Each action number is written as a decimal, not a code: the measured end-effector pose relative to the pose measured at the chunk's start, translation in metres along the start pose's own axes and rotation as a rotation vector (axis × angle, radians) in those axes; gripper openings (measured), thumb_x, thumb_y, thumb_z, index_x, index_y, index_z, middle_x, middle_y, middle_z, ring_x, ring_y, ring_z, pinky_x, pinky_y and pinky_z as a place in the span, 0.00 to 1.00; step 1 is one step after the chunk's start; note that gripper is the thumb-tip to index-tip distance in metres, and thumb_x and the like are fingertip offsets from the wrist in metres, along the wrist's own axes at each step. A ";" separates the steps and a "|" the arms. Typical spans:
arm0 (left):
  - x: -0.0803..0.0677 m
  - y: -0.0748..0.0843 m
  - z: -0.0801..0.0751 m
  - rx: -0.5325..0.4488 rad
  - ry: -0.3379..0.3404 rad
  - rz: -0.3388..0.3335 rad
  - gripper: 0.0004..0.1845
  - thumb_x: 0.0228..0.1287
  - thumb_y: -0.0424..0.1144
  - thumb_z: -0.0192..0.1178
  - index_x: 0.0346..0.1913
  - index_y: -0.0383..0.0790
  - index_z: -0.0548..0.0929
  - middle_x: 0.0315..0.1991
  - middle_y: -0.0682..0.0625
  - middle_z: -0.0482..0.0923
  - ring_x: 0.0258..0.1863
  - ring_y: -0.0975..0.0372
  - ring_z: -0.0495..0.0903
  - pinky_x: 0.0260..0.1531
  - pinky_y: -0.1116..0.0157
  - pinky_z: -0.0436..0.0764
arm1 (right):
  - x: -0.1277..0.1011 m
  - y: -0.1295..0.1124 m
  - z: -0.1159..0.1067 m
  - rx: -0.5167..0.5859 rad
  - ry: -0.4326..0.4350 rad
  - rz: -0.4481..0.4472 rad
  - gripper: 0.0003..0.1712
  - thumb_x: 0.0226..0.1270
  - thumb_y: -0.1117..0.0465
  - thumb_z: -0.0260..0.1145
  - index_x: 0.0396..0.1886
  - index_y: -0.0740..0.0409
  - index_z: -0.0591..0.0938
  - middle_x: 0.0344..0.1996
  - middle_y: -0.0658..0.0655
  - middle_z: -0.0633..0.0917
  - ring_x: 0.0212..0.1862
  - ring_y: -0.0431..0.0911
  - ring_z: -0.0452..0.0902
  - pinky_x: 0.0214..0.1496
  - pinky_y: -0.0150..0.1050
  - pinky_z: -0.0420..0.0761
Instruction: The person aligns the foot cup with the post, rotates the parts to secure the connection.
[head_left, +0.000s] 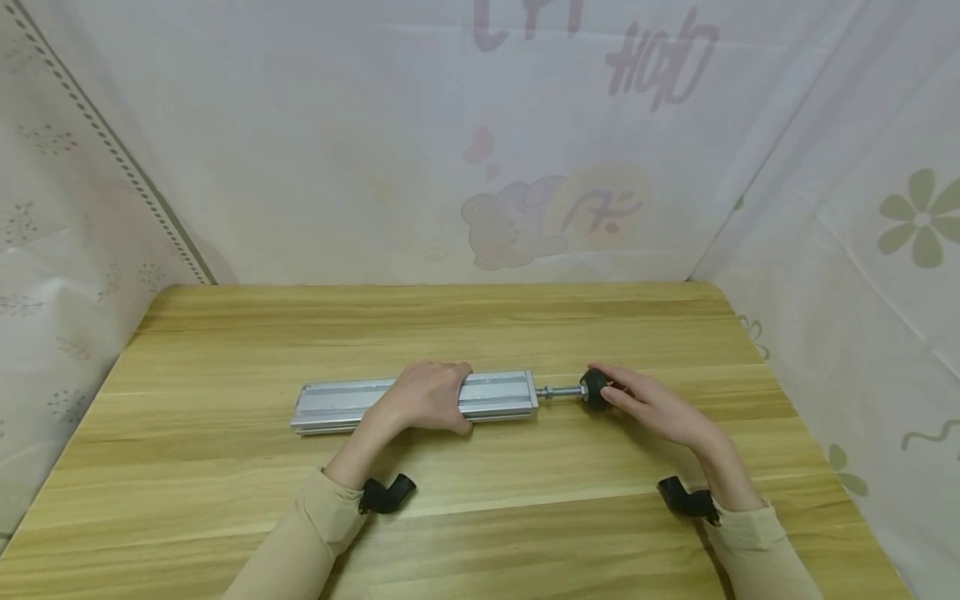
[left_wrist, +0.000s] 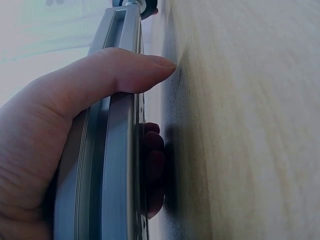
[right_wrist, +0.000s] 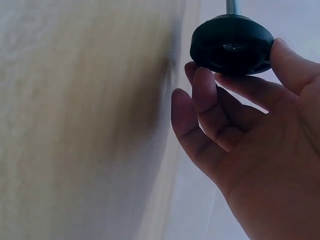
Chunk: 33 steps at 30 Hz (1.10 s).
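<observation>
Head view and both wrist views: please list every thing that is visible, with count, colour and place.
aluminium profile: one, silver, lying flat across the middle of the table.
threaded rod: one, metal grey, sticking out of the profile's right end.
foot disc: one, black, at the end of the rod.
table: one, light wood, filling the lower half of the view.
curtains: pale printed fabric, behind and at both sides.
left hand: one, grips the profile's middle.
right hand: one, fingers and thumb pinch the foot disc.
</observation>
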<state>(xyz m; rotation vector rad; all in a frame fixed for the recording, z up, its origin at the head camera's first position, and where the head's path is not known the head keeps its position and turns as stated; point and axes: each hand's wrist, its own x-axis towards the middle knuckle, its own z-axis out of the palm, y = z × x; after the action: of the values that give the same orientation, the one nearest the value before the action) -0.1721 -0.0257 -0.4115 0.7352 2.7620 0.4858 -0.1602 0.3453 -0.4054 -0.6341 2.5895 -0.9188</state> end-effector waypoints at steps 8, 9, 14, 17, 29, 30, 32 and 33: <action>0.000 0.000 0.000 -0.001 0.001 0.005 0.25 0.36 0.53 0.74 0.39 0.49 0.78 0.31 0.57 0.81 0.28 0.61 0.76 0.29 0.61 0.75 | -0.002 0.002 0.000 0.043 0.029 0.002 0.40 0.74 0.49 0.65 0.81 0.50 0.62 0.69 0.58 0.76 0.62 0.54 0.78 0.61 0.47 0.81; 0.000 0.000 0.000 -0.001 0.001 0.005 0.25 0.36 0.53 0.74 0.39 0.49 0.77 0.30 0.57 0.81 0.28 0.61 0.76 0.29 0.61 0.75 | -0.002 0.001 0.000 0.047 0.041 -0.013 0.43 0.70 0.50 0.70 0.80 0.49 0.63 0.65 0.57 0.78 0.59 0.51 0.79 0.57 0.44 0.82; -0.001 0.001 -0.001 -0.005 -0.005 0.006 0.26 0.37 0.53 0.74 0.40 0.49 0.77 0.31 0.57 0.81 0.28 0.61 0.76 0.29 0.61 0.74 | 0.001 -0.002 0.002 -0.012 0.110 -0.105 0.49 0.50 0.59 0.84 0.72 0.51 0.71 0.55 0.53 0.81 0.49 0.46 0.78 0.50 0.42 0.84; -0.001 0.001 -0.001 -0.006 -0.006 0.005 0.26 0.37 0.53 0.74 0.41 0.48 0.78 0.31 0.57 0.82 0.28 0.61 0.76 0.30 0.61 0.75 | 0.003 -0.003 0.005 -0.052 0.143 -0.120 0.47 0.47 0.64 0.84 0.68 0.53 0.73 0.51 0.54 0.80 0.46 0.46 0.77 0.46 0.42 0.84; -0.001 0.001 -0.001 -0.004 -0.002 0.005 0.27 0.37 0.54 0.74 0.42 0.48 0.79 0.32 0.57 0.82 0.28 0.61 0.76 0.30 0.61 0.75 | 0.003 -0.001 0.007 -0.040 0.148 -0.124 0.39 0.56 0.64 0.79 0.68 0.55 0.74 0.50 0.53 0.82 0.43 0.42 0.77 0.45 0.36 0.81; -0.001 0.001 -0.001 -0.005 -0.001 0.006 0.26 0.36 0.53 0.74 0.41 0.48 0.78 0.31 0.57 0.82 0.28 0.61 0.76 0.29 0.61 0.75 | 0.002 -0.001 0.005 -0.033 0.124 -0.115 0.39 0.60 0.62 0.77 0.71 0.56 0.73 0.49 0.52 0.83 0.43 0.41 0.77 0.45 0.36 0.80; -0.001 0.000 -0.001 -0.005 0.002 0.010 0.26 0.36 0.53 0.74 0.40 0.48 0.78 0.30 0.57 0.81 0.27 0.61 0.75 0.29 0.61 0.74 | 0.000 -0.001 0.003 -0.027 0.069 -0.081 0.38 0.69 0.57 0.71 0.76 0.54 0.69 0.52 0.53 0.83 0.45 0.41 0.78 0.47 0.35 0.79; -0.001 0.000 -0.001 -0.005 0.002 0.010 0.25 0.36 0.53 0.74 0.39 0.48 0.77 0.30 0.57 0.81 0.27 0.61 0.75 0.28 0.61 0.74 | -0.001 -0.001 0.002 -0.025 0.043 -0.063 0.38 0.72 0.55 0.68 0.78 0.53 0.66 0.55 0.54 0.83 0.47 0.41 0.79 0.48 0.35 0.79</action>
<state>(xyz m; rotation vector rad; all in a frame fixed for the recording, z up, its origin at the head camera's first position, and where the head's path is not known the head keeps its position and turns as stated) -0.1715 -0.0262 -0.4107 0.7488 2.7590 0.4951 -0.1581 0.3436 -0.4061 -0.7141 2.6359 -0.9311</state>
